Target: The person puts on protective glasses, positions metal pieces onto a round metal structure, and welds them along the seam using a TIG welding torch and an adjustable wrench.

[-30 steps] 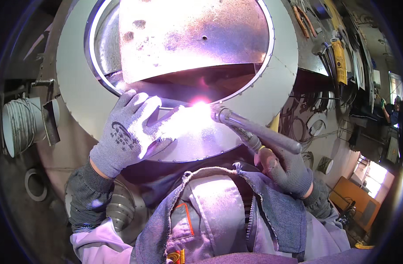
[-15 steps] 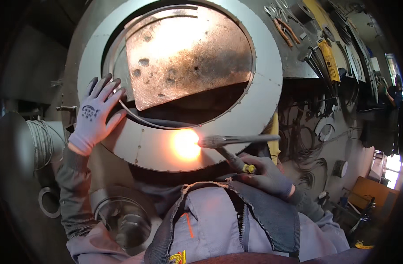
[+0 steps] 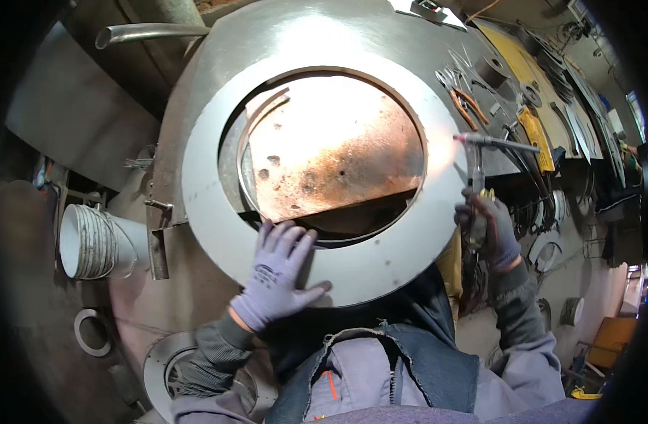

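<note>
A large flat grey metal ring (image 3: 209, 180) lies over a worn, copper-coloured plate (image 3: 295, 180) on a metal workbench. My left hand (image 3: 278, 277), gloved in pale purple-grey, rests with spread fingers on the ring's front-left part, its fingertips at the inner edge. At the right side, my gloved right hand (image 3: 489, 227) is wrapped round the handle of a welding torch (image 3: 495, 143). The torch's pinkish tip points left, at the ring's right edge, where a faint reddish glow shows. A thin curved strip (image 3: 247, 152) runs inside the ring's opening at left.
Orange-handled pliers (image 3: 469, 107), other hand tools and a yellow package (image 3: 536, 138) lie on the bench's right side. Left of the bench is a white bucket (image 3: 80, 240) wound with cord. A metal tube (image 3: 150, 32) juts out at far left. Round metal parts (image 3: 158, 364) sit below.
The torch and my right hand have moved away and right, from the ring's front to its right edge. The bright glow at the front is gone. My left hand now rests farther right and nearer.
</note>
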